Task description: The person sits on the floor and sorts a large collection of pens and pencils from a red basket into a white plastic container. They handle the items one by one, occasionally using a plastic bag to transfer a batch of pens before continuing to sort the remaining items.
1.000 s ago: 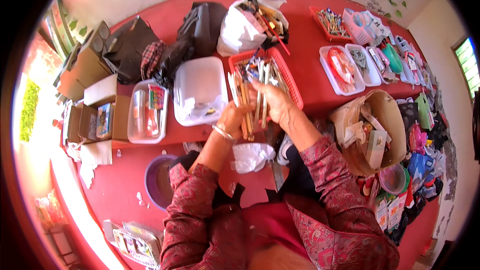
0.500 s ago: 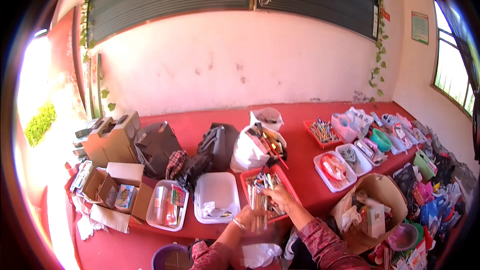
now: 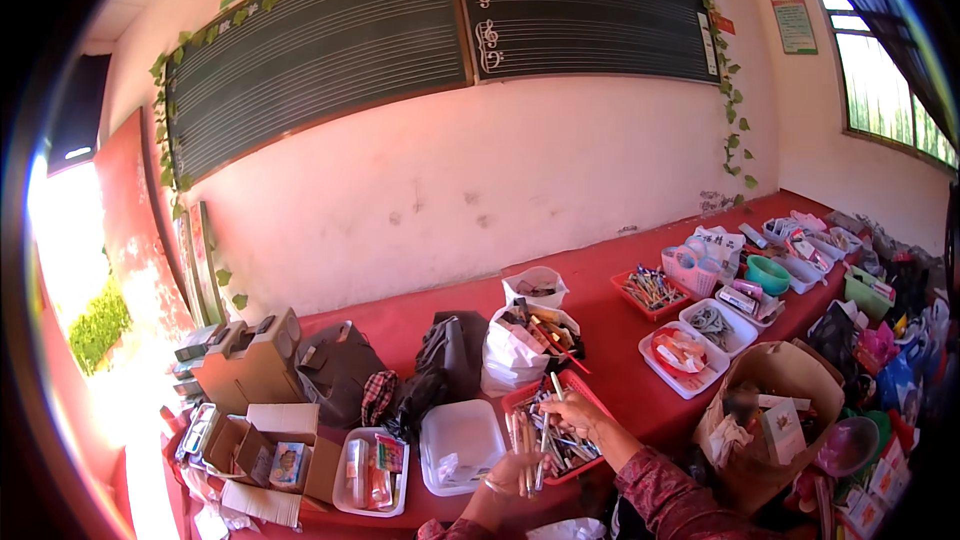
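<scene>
My left hand (image 3: pixel 515 472) is closed around a bundle of pens (image 3: pixel 524 438), held upright at the near left side of a red basket (image 3: pixel 594 398). Over that basket, my right hand (image 3: pixel 574 414) pinches a pale slim pen (image 3: pixel 556 386) between thumb and fingers. Many more loose pens and markers (image 3: pixel 572 450) lie jumbled in the basket. Just left of my left hand stands a white plastic tray (image 3: pixel 462 430) with crumpled clear plastic in it.
Behind the basket sits a white bag (image 3: pixel 512 360) of assorted items. An open cardboard box (image 3: pixel 325 470) and dark bags (image 3: pixel 340 370) are to the left. At right are a large carton (image 3: pixel 770 370), white trays (image 3: pixel 690 380) and another red basket (image 3: pixel 655 308) of pens.
The view has tilted up and shifted, so the table appears lower. My right hand has risen from the pens in the basket with a pale pen; my left still grips its bundle.
</scene>
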Action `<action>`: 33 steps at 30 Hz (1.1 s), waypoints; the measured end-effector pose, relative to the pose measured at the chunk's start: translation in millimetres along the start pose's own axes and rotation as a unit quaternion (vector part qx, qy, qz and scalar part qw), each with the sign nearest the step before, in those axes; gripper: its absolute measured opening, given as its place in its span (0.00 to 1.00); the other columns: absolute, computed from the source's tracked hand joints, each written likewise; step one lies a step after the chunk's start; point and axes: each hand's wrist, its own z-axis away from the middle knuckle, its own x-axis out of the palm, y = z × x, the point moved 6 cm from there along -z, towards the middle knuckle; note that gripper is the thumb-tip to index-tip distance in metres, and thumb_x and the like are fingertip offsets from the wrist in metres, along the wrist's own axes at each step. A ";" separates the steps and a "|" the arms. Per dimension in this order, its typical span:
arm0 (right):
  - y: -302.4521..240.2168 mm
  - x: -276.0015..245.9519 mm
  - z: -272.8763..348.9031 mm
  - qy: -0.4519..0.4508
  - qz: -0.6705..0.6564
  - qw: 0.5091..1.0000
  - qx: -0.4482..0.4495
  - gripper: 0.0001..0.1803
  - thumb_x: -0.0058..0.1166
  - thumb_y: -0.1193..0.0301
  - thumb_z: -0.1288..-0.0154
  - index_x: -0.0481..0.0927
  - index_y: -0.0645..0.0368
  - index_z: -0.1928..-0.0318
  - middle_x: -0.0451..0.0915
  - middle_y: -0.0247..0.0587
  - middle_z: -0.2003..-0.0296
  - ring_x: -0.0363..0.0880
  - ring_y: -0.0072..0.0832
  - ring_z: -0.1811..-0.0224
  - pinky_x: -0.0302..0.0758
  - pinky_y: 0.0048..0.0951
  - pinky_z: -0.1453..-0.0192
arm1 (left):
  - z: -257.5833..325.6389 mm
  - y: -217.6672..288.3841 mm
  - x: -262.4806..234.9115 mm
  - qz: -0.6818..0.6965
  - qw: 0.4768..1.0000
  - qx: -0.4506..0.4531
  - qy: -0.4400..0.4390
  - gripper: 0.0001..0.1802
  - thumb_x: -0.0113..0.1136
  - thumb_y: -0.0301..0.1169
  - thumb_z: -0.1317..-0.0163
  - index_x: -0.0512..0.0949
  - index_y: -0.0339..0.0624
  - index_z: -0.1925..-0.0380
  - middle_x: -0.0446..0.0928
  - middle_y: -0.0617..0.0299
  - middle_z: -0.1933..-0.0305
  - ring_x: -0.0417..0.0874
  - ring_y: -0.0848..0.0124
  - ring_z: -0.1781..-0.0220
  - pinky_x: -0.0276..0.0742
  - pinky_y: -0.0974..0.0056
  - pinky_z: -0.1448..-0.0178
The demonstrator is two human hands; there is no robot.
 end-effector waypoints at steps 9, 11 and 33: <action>-4.5 -3.1 6.6 -0.082 -0.148 0.984 0.064 0.11 0.55 0.63 0.45 0.75 0.58 0.69 0.67 0.28 0.86 0.55 0.12 0.92 0.51 0.14 0.88 | -2.7 10.5 6.4 0.097 0.994 0.036 -0.019 0.10 0.54 0.26 0.47 0.67 0.39 0.64 0.72 0.58 0.70 0.77 0.69 0.70 0.78 0.64 0.75; 0.6 6.3 6.4 -0.134 -0.140 0.980 0.046 0.08 0.57 0.69 0.47 0.74 0.57 0.69 0.67 0.28 0.86 0.55 0.12 0.92 0.47 0.13 0.90 | -8.3 5.6 3.0 0.078 0.996 0.040 -0.005 0.12 0.53 0.27 0.46 0.67 0.35 0.63 0.73 0.57 0.70 0.77 0.69 0.69 0.78 0.66 0.69; 6.3 21.7 0.5 0.064 0.327 0.940 -0.069 0.23 0.63 0.56 0.59 0.75 0.66 0.78 0.76 0.45 0.82 0.75 0.31 0.80 0.70 0.31 0.72 | -20.7 -32.8 -19.9 0.042 0.998 -0.037 0.005 0.10 0.53 0.36 0.44 0.70 0.40 0.70 0.74 0.61 0.75 0.77 0.73 0.77 0.77 0.70 0.74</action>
